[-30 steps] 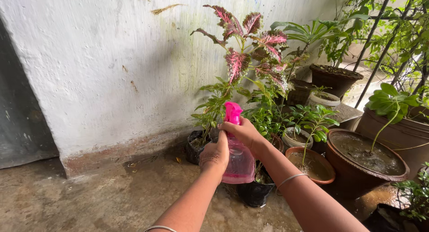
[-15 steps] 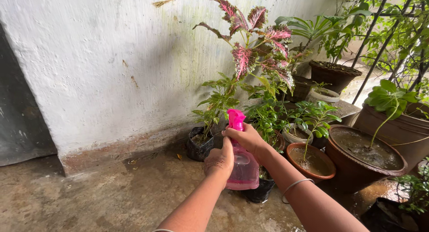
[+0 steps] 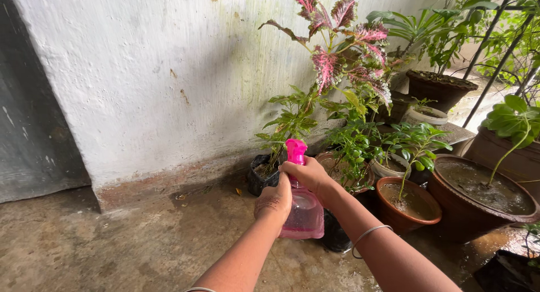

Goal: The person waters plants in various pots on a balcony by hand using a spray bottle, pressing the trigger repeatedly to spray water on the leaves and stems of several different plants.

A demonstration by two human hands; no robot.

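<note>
Pink spray bottle (image 3: 302,210) at lower centre of frame, upright, held in both hands. Left hand (image 3: 274,201) wrapped around the translucent body from the left, fingers closed on it. Right hand (image 3: 306,175) closed around the neck just under the pink spray head (image 3: 295,150), nozzle pointing up-frame toward the plants; trigger finger hidden, cannot tell if pressed. Step in hand, judging by grip: aiming the sprayer at foliage. Green-leaved plant in black grow bag (image 3: 262,177) just beyond the nozzle; red-and-pink coleus (image 3: 337,56) above, upper centre. Terracotta pots (image 3: 408,205) with wet soil at right. White wall (image 3: 140,84) behind. Next move likely calls for squeezing the trigger with nozzle kept level on the leaves.
</note>
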